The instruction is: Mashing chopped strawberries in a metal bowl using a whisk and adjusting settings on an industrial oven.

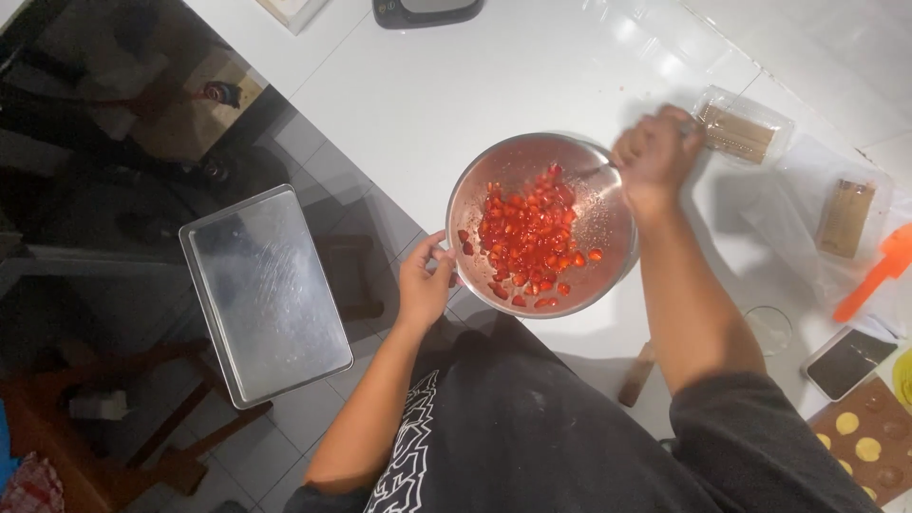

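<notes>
The white desk (456,85) carries everything, with the steel bowl (541,223) at its near edge as the landmark. Left of the bowl an empty metal tray (264,294) juts out over the floor. Right of the bowl lie clear packets (746,128) and an orange spatula (879,275). Inside the bowl sit chopped strawberries (527,242). The left hand (423,280) grips the bowl's near-left rim; the right hand (655,152) is closed on a utensil (594,171) dipping in from the bowl's far-right side. It looks like mixing is under way; continuing calls for a steady rim hold while the fruit is turned
</notes>
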